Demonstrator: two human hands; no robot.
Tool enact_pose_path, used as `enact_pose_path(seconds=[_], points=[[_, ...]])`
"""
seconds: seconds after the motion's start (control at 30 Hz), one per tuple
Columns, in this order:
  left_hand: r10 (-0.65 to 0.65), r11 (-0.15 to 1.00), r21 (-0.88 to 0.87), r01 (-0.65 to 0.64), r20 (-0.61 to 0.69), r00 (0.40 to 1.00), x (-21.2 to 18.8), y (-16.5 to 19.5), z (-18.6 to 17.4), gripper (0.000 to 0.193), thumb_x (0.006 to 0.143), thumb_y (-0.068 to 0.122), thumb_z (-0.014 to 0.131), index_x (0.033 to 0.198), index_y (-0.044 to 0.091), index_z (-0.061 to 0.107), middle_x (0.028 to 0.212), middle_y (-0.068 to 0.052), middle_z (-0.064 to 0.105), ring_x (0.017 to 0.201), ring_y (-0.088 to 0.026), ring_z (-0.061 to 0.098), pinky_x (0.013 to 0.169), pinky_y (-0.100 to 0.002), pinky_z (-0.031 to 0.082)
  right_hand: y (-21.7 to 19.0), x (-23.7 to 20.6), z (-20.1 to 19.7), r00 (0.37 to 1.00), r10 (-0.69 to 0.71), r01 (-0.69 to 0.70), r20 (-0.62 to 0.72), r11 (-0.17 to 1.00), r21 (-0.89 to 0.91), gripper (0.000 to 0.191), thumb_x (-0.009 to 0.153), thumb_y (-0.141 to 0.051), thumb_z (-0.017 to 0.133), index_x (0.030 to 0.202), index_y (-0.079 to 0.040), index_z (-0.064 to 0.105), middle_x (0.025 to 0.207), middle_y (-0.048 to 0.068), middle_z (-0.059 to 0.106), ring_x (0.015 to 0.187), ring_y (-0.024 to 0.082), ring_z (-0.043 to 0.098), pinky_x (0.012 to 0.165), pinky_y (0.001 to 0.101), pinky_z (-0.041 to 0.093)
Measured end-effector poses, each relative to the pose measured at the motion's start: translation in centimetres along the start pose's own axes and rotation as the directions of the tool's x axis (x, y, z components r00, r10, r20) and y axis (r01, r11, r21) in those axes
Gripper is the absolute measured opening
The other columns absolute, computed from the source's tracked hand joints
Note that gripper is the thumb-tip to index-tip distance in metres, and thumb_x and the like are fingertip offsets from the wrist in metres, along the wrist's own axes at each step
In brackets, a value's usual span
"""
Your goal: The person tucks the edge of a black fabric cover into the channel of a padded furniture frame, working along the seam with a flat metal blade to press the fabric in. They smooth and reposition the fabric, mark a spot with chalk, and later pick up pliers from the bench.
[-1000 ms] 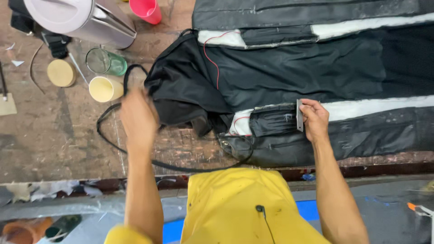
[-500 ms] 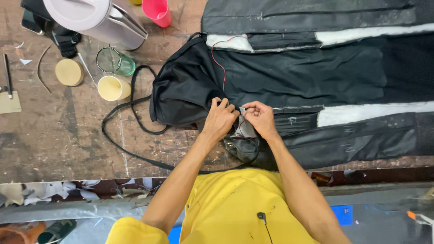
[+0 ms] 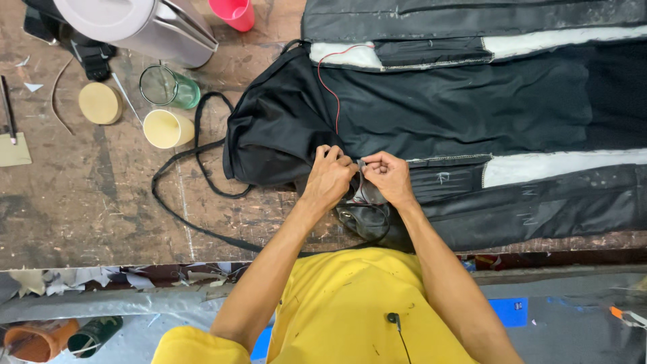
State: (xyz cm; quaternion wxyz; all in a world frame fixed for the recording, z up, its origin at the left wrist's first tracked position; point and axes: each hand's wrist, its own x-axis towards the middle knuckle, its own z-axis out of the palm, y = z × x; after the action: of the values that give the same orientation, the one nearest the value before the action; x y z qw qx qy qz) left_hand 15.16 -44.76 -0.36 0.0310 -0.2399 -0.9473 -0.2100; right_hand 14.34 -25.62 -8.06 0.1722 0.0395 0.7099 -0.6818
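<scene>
A black fabric piece (image 3: 438, 108) with white foam strips lies spread over the right of the wooden workbench (image 3: 74, 216). A thin red thread (image 3: 325, 74) runs down across it. My left hand (image 3: 330, 176) and my right hand (image 3: 387, 176) meet at the near edge of the fabric, fingertips pinched together on a small grey part of the fabric edge between them. Both hands rest on the dark cloth. A black strap (image 3: 195, 182) loops out of the fabric to the left.
A grey lidded jug (image 3: 135, 23) and a pink cup (image 3: 232, 12) stand at the back left. A green glass (image 3: 168, 87), a cream cup (image 3: 165, 128) and a round wooden lid (image 3: 100, 102) sit nearby. Scraps lie under the bench edge.
My left hand has come from the left side of the fabric to the middle. My right hand moved left to meet it. Both now pinch the fabric edge together.
</scene>
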Motion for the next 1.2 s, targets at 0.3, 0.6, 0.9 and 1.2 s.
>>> enact_pose_path(seconds=[0.3, 0.6, 0.9, 1.2], points=[[-0.03, 0.98, -0.198, 0.025, -0.023, 0.999, -2.7, -2.3, -4.2, 0.014, 0.079, 0.009, 0.072, 0.091, 0.008, 0.078, 0.094, 0.0, 0.074, 0.098, -0.023, 0.06, 0.096, -0.043, 0.04, -0.2, 0.3, -0.8, 0.997, 0.071, -0.073, 0.016, 0.982, 0.176, 0.02, 0.089, 0.001, 0.072, 0.109, 0.002, 0.07, 0.081, 0.0, 0.07, 0.066, 0.002, 0.06, 0.057, 0.0179, 0.046], [-0.044, 0.984, -0.175, 0.04, -0.019, 0.999, -3.2, -1.5, -4.1, 0.019, 0.079, 0.007, 0.068, 0.095, 0.008, 0.078, 0.095, -0.002, 0.072, 0.101, -0.025, 0.059, 0.097, -0.044, 0.039, 0.7, 0.3, 2.1, 0.988, -0.024, 0.006, 0.154, 0.993, 0.119, 0.024, 0.084, 0.006, 0.072, 0.107, 0.003, 0.07, 0.085, 0.001, 0.069, 0.074, 0.002, 0.061, 0.067, 0.0176, 0.05], [-0.046, 0.981, -0.19, 0.042, -0.016, 0.999, -3.0, -2.1, -4.0, 0.021, 0.078, 0.005, 0.067, 0.095, 0.007, 0.078, 0.096, -0.002, 0.073, 0.102, -0.025, 0.06, 0.097, -0.044, 0.039, 1.0, 0.8, 1.7, 0.98, -0.011, -0.009, 0.198, 0.995, 0.1, 0.019, 0.085, 0.004, 0.074, 0.104, 0.003, 0.071, 0.082, -0.002, 0.067, 0.072, 0.0, 0.058, 0.067, 0.017, 0.048], [-0.062, 0.975, -0.216, 0.056, -0.02, 0.998, -3.1, -2.1, -3.9, 0.021, 0.081, 0.003, 0.066, 0.096, 0.007, 0.079, 0.098, 0.0, 0.074, 0.103, -0.024, 0.059, 0.1, -0.043, 0.039, 0.9, 0.8, 1.7, 0.979, 0.033, -0.047, 0.199, 0.997, 0.065, 0.018, 0.085, 0.005, 0.075, 0.103, 0.002, 0.073, 0.08, -0.004, 0.064, 0.07, -0.001, 0.055, 0.063, 0.0162, 0.045]])
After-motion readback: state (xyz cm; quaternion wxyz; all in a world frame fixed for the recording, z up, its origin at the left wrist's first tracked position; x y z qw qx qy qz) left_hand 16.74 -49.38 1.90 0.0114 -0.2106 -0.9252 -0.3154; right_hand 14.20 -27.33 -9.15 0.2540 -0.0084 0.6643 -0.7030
